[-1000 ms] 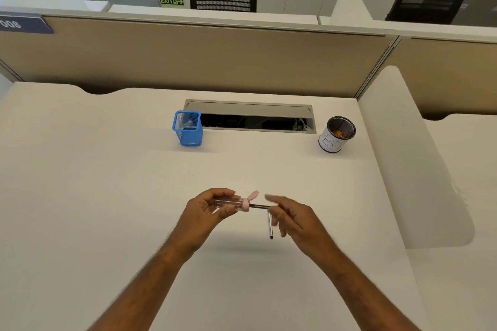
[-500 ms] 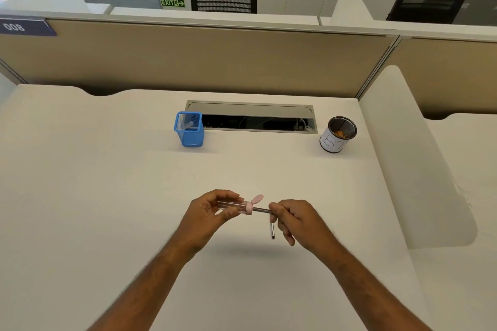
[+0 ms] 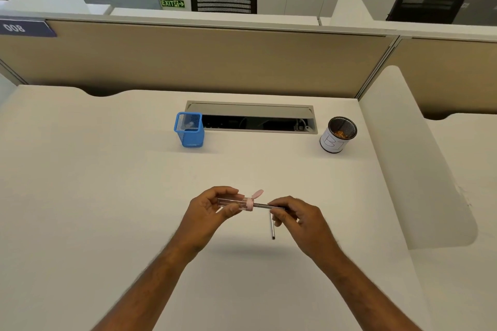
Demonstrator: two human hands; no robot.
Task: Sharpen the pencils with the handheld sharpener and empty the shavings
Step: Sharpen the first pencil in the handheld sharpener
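Above the pale desk (image 3: 107, 196), both hands meet near the middle of the view, raised clear of the surface with a soft shadow below them; the left hand (image 3: 212, 209) is curled around the clear barrel of the handheld sharpener (image 3: 236, 203), thumb beneath and fingers on top, pinching it so that its long axis runs sideways; the sharpener's pink collar and its flipped-up pink flap sit at the end facing the other hand; 1 pencil (image 3: 265, 206) lies level between the 2 hands, its tip end entering the pink collar and its other end disappearing into the right hand (image 3: 298, 219), whose thumb and fingertips are closed on the shaft; a 2nd pencil (image 3: 272, 226) hangs almost straight down from the same right hand, gripped at its top among the curled fingers, its lower end free above the desk; whether that lower end is sharpened is too small to tell; well apart from the hands, toward the back of the desk, a blue mesh holder (image 3: 189, 130) stands upright just left of the open cable tray (image 3: 252, 111), and a round mesh cup (image 3: 337, 136) wrapped in white paper stands just right of it, with orange-brown shavings visible inside.
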